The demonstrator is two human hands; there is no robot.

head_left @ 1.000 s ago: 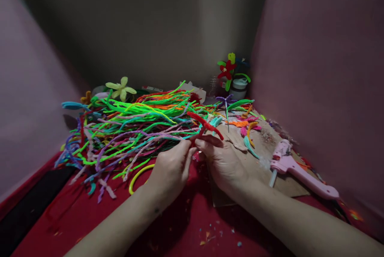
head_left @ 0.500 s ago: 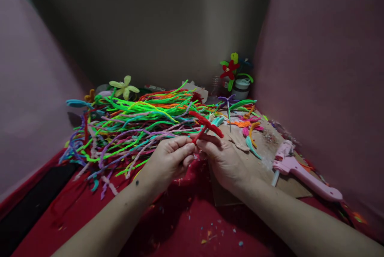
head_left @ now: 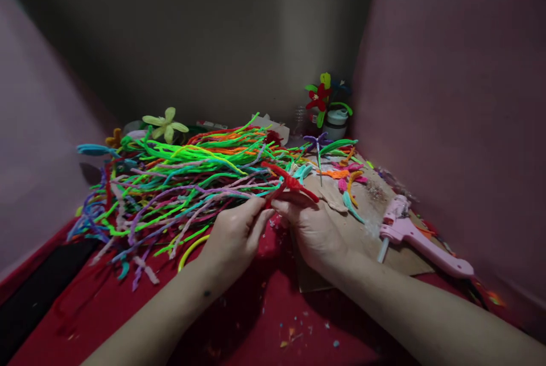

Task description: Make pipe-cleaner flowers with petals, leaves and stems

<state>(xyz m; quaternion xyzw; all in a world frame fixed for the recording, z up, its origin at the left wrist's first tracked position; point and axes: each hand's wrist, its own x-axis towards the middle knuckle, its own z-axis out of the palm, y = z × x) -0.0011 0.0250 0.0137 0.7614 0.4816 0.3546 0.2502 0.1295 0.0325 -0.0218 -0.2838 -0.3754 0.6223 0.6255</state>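
Note:
A red pipe cleaner shape [head_left: 292,182] with several looped arms rises above my fingertips in the middle of the view. My left hand [head_left: 236,232] pinches its lower end between thumb and fingers. Close beside it, my right hand [head_left: 313,228] grips the same red piece, thumb on top and the other fingers curled under. The tips of both hands nearly touch, and the exact grip point is partly hidden. Behind the hands lies a big heap of pipe cleaners [head_left: 200,155] in green, orange, purple, pink and blue.
A pink glue gun [head_left: 426,243] rests on a cardboard sheet [head_left: 315,275] at the right, near finished coloured petals [head_left: 335,174]. A pale yellow flower [head_left: 166,125] stands behind the heap. Pipe cleaner flowers [head_left: 319,97] rise from a lidded cup [head_left: 336,122]. Scraps dot the red cloth [head_left: 256,326].
The red shape has turned between my fingers, so its arms point differently. My left hand's fingers have rolled over. The whole view has shifted slightly.

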